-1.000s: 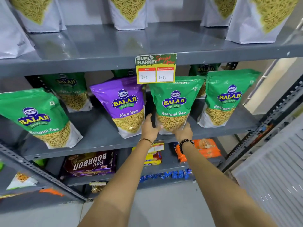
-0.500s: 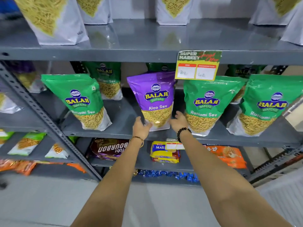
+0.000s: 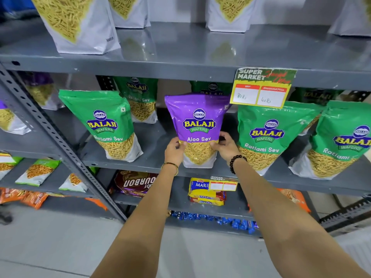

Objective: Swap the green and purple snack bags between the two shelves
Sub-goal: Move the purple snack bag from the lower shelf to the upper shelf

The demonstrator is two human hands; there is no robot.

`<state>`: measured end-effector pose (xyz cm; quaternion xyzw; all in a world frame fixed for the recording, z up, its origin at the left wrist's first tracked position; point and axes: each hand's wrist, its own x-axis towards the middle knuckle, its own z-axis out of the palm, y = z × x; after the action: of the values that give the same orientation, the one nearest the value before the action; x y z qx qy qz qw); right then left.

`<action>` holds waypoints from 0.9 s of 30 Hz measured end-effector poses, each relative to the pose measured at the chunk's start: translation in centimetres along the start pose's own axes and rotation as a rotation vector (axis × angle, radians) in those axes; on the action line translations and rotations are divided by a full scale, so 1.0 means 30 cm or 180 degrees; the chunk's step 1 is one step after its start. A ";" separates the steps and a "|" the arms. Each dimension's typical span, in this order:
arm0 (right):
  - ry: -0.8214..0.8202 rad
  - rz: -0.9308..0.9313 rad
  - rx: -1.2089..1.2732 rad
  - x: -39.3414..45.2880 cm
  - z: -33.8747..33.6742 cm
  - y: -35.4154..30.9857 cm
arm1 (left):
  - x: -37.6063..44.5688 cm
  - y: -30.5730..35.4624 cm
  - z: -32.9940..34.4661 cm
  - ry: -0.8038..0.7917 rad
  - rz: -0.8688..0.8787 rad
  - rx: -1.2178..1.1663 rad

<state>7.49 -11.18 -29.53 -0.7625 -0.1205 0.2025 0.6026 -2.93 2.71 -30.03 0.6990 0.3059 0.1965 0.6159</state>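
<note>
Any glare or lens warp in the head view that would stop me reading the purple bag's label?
Head view: the purple bag, held between the left hand and right hand, reads sharply, with only faint sheen near its top. The upper shelf mirrors the white bags. Wide-angle warp bends the frame edges, and the far-right green bag is slightly blurred.

You face a grey metal rack (image 3: 180, 63) with glossy shelves and a perforated upright (image 3: 60, 141) slanting toward seven o'clock. Pale wall (image 3: 180, 9) at twelve o'clock, light grey floor (image 3: 50, 247) at six.
</note>
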 end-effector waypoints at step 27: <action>-0.0828 -0.1643 0.1063 -0.447 0.109 -0.561 | -0.320 0.461 -0.394 0.0355 0.1726 -0.1485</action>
<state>-4.92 -9.95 -11.68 -0.5653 -0.3508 0.1557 0.7301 -15.12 4.29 -13.55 0.5835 0.0894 0.4550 0.6667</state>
